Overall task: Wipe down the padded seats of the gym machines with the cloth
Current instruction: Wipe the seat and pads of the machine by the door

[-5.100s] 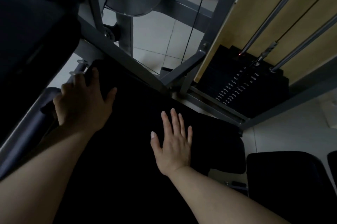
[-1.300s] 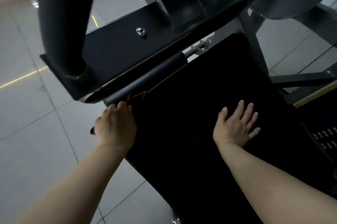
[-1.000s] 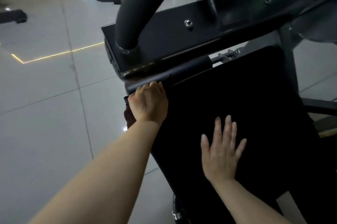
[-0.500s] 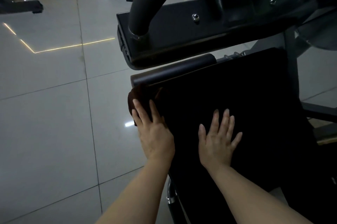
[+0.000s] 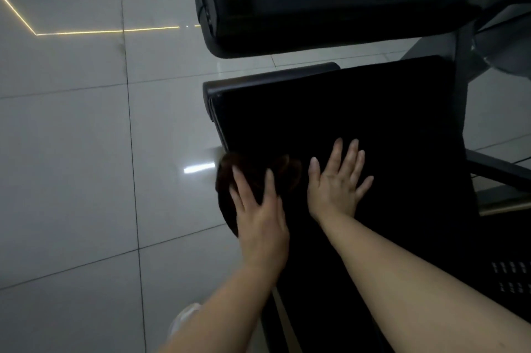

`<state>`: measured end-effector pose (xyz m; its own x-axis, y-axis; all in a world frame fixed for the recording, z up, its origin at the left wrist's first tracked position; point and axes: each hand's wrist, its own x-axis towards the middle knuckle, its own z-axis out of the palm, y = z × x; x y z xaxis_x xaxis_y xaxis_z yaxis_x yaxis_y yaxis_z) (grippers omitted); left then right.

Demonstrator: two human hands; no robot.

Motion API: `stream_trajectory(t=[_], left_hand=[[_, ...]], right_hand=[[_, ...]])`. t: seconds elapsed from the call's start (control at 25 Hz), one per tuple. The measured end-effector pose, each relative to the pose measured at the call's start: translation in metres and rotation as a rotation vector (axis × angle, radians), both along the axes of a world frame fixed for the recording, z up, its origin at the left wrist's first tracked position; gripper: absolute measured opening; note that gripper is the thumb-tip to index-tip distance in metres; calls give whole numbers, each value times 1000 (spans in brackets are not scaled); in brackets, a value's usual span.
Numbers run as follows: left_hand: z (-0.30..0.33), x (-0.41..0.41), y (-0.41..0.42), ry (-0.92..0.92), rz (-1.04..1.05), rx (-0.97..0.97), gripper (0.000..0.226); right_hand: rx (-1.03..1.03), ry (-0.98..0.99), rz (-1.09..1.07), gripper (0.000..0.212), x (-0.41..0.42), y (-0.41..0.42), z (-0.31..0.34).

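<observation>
Left hand (image 5: 258, 209) lies flat with fingers straight and spread, pressing a dark brown cloth (image 5: 253, 177) onto the near left edge of the black padded seat (image 5: 359, 111); the cloth bunches out beyond the fingertips and hangs partly over the seat's edge. Right hand (image 5: 336, 183) rests just beside it, palm down on the bare pad, fingers extended and fanned, holding nothing. Ahead of both sets of fingertips stands the dark machine frame (image 5: 316, 7) above pale floor tiles (image 5: 86, 137).
</observation>
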<state>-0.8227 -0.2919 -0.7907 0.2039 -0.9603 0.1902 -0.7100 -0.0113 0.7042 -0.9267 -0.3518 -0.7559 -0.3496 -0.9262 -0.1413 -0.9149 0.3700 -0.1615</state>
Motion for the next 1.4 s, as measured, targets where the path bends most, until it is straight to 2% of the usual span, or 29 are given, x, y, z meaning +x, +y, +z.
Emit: stream_trajectory(t=[0.08,0.16,0.32,0.52,0.64,0.8,0.96,1.08,1.16,1.24,1.32,1.4], left_hand=[[16,17,-48,73,145,9,49],[22,18,-61,125,211,21,50],[-8,-10,6,43,135,-38,53],[-29,-36,75,136,91,28,55],[-37,-47,104,129,99,48,59],[-37,-65,142,160,73,115,93],[-36,-76,170,234,18,296,116],[-29,-76,177,268,-4,342,113],[-23,-68,177,293,-53,355,102],[-15,-57,177,243,-145,408,91],[-1,-45,171,125,-265,544,86],[16,-34,161,-147,-387,691,82]], right_hand=[[19,-39,20,66,-2,0,2],[62,-89,30,66,-4,-2,7],[154,-154,47,69,-7,-6,16],[144,-177,71,71,-6,-3,15],[141,-184,71,71,-6,-2,15],[119,-187,83,72,-6,-3,15],[111,-172,79,72,-6,-2,10],[94,-191,71,70,-8,-7,10],[25,-285,75,64,-15,-2,12],[-128,-460,107,57,-23,30,10],[-248,-615,160,54,-19,90,3],[-269,-663,147,53,-8,155,-8]])
